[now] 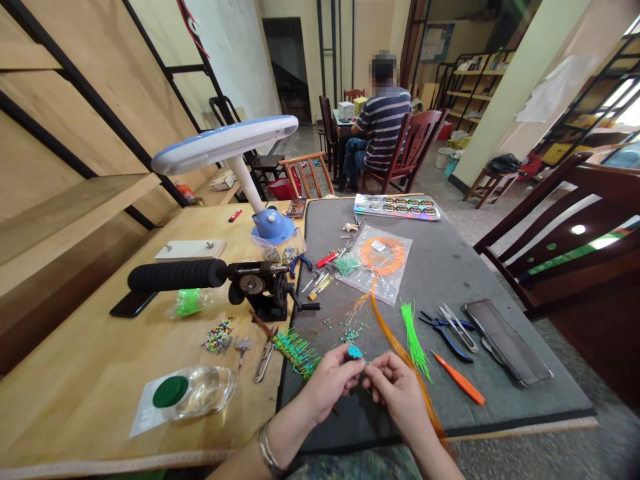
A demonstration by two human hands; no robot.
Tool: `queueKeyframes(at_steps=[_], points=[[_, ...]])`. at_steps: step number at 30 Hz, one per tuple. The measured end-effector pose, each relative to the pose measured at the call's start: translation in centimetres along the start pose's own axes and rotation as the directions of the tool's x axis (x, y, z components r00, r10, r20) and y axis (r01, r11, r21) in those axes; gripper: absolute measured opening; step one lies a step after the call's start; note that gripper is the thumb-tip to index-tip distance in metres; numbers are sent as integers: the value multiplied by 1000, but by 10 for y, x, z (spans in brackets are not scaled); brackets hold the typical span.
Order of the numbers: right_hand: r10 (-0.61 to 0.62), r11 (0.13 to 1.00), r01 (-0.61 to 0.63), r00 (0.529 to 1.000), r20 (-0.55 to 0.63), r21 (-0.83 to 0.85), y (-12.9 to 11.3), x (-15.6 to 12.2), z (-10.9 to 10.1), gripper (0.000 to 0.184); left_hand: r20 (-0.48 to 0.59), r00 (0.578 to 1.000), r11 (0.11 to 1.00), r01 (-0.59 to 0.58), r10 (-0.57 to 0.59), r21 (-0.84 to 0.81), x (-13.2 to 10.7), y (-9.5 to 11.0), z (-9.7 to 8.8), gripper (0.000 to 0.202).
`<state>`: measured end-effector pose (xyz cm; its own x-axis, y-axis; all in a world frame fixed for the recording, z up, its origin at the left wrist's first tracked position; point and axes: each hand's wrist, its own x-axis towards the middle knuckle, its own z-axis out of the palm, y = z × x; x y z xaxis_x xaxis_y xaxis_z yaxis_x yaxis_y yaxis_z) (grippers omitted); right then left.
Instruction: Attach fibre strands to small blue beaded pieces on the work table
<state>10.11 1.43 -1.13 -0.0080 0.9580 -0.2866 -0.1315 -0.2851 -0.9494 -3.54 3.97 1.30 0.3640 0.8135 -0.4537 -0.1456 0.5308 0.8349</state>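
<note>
My left hand (pixel 330 381) pinches a small turquoise bead cluster (pixel 355 351) above a grey mat (pixel 465 267). My right hand (pixel 395 395) comes in from the other side, its fingertips closed at the cluster's right end. What they grip there is too small to tell. Long orange fibres (pixel 400 347) run past my right hand, and a neon green fibre bunch (pixel 414 343) lies just beyond it. Loose beads (pixel 351 332) are scattered ahead of my fingers. A row of green beaded strands (pixel 297 353) lies left of my left hand.
Blue-handled pliers (pixel 447 337), snips (pixel 459 328) and an orange-handled tool (pixel 459 379) lie on the mat's right side. A hand-cranked device (pixel 253 283) and a blue-based lamp (pixel 225 150) stand on the wooden table (pixel 75 400). A person (pixel 383 127) sits at a farther table.
</note>
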Motion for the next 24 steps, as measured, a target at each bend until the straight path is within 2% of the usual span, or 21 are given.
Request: queueKeyframes(at_steps=[6,10,18,24], points=[[-2,996,4,1000,20,-92,-2,2,-2,45,23,999,999,23,-24,33,0,6,-3,26],[-41,987,50,997,60,-155,0,3,-5,42,12,1000,1000,-5,5,30,0,9,-3,29],[-63,987,67,998,30,-149,3,2,-5,42,0,1000,1000,23,-23,16,2,1,-7,26],[-95,990,96,995,13,-105,1,1,-2,42,-10,1000,1000,-11,11,12,-2,5,-2,28]])
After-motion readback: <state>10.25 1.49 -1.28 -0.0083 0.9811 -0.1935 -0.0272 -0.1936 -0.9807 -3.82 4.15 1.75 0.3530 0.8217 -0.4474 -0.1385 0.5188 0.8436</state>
